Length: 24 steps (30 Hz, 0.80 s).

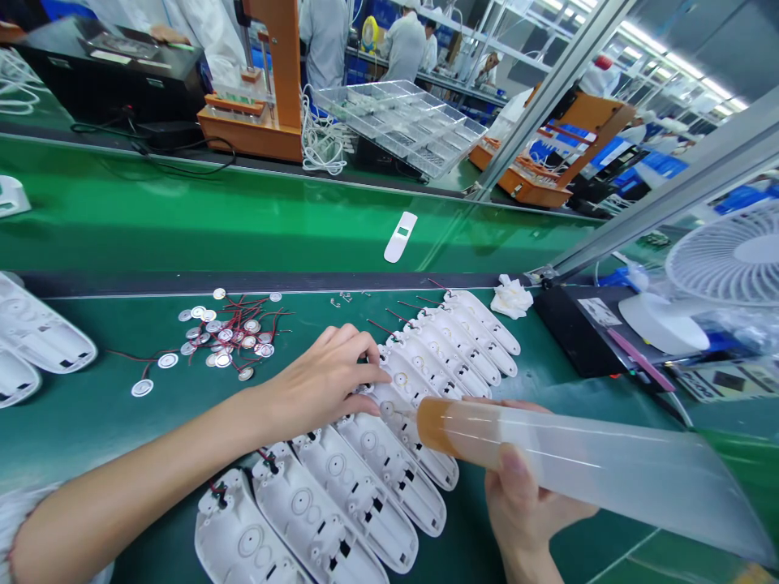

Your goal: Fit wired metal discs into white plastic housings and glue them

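Translucent tube (565, 454) right up front, clamped in the right hand (527, 495), its amber end (439, 426) over the diagonal row of white shells (337, 470)! Left hand (325, 373) hovers at that row, thumb and forefinger apart; contact, can't tell. Beyond it, round discs (225, 335) with red wires lie scattered left, crumpled tissue (512, 298) right, white fan (724, 255) farther right.

The head-worn camera faces forward and down, close above the green workbench (101, 418); background workers (404, 47) are apparently far off.
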### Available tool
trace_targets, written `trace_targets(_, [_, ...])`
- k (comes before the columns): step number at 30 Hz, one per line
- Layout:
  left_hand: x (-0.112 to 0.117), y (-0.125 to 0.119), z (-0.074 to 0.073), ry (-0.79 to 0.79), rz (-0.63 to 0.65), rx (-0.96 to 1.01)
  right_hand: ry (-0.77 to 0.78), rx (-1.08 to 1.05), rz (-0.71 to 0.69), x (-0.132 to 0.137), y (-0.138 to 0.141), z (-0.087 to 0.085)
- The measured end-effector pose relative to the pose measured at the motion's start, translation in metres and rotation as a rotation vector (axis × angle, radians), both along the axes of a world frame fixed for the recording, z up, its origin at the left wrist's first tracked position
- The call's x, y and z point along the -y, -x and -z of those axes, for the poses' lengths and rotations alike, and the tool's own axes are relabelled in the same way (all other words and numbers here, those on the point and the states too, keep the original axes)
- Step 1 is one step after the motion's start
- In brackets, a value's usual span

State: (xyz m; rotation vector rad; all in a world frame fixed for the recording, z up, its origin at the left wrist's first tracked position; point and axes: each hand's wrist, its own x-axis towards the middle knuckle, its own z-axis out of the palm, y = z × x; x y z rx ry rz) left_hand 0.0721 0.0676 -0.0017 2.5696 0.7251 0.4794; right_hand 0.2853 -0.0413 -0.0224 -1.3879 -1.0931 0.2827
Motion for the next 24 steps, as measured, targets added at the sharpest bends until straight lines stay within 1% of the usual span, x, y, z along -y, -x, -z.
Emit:
trace_targets(2, [0.0,0.0,0.0,0.006,-0.005,-0.001,-0.05,-0.062,-0.022,0.0,0.001,0.0])
trace_targets(4, [0.0,0.0,0.0,0.012,-0.005,-0.005,-0.066,-0.108,-0.058,-0.002,0.003,-0.001])
trace_targets(7, [-0.001,-0.001,0.0,0.012,0.008,-0.025,-0.128,-0.172,-0.076,-0.007,0.007,-0.007])
trace_targets(10, [0.0,0.0,-0.004,0.029,0.002,-0.046,-0.225,-0.314,0.03,-0.012,0.007,-0.017])
trace_targets(12, [0.003,0.004,-0.009,0.063,-0.011,-0.046,-0.234,-0.424,0.112,-0.012,0.005,-0.023])
trace_targets(14, [0.007,0.009,-0.012,0.089,-0.008,-0.044,-0.221,-0.474,0.15,-0.009,0.003,-0.027])
trace_targets(16, [0.011,0.014,-0.014,0.091,0.003,-0.048,-0.203,-0.452,0.119,-0.004,0.004,-0.028])
trace_targets(18, [0.015,0.018,-0.014,0.083,0.019,-0.057,-0.199,-0.391,0.04,0.002,0.009,-0.027])
trace_targets(21, [0.018,0.018,-0.011,0.079,0.049,-0.068,-0.198,-0.307,-0.067,0.009,0.018,-0.026])
trace_targets(24, [0.018,0.017,-0.011,0.085,0.065,-0.069,-0.151,-0.264,-0.121,0.014,0.024,-0.021])
